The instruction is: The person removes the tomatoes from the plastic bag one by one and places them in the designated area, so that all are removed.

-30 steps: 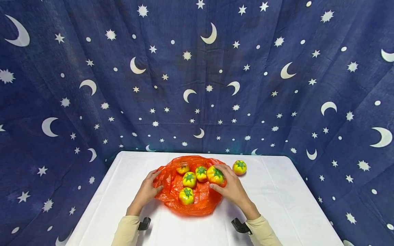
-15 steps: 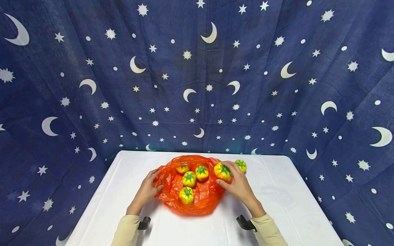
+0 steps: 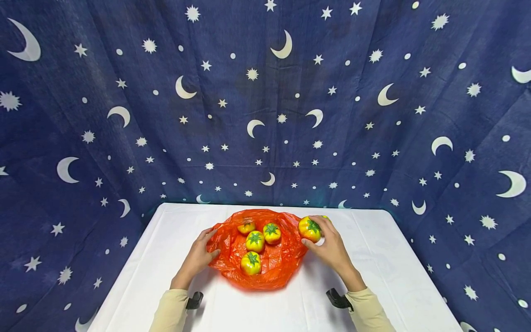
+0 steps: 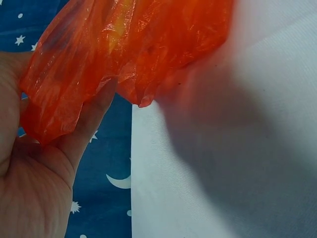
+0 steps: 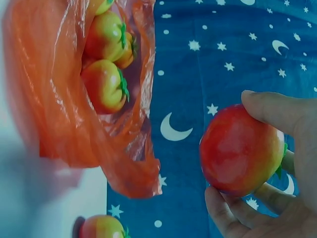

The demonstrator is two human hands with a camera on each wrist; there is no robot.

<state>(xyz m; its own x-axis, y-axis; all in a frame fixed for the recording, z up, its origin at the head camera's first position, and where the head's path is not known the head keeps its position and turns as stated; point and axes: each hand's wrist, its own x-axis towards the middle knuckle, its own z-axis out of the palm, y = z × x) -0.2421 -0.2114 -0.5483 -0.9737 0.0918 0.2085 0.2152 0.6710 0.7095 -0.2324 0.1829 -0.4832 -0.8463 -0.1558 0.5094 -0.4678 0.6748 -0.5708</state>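
Note:
A red plastic bag [image 3: 274, 272] lies with its mouth spread on the white table, and several yellow-red tomatoes with green leafy tops, one being a tomato [image 3: 250, 263] near the front, sit inside. My left hand [image 3: 197, 254] holds the bag's left rim between thumb and fingers; in the left wrist view the thin red film drapes over the hand [image 4: 44, 163]. Just past the bag's right rim, my right hand [image 3: 329, 242] grips a tomato [image 3: 309, 229] raised off the table. The right wrist view shows the red underside of this held tomato [image 5: 242, 151] between thumb and fingers.
One loose tomato [image 5: 101, 227] lies on the table right of the bag, mostly hidden behind my right hand in the head view. The white table [image 3: 249, 313] ends at a dark blue curtain [image 3: 232, 138] with moons and stars.
My right hand has moved right with the tomato, from above the bag to just outside its right rim, covering most of the loose tomato. My left hand stays at the bag's left rim.

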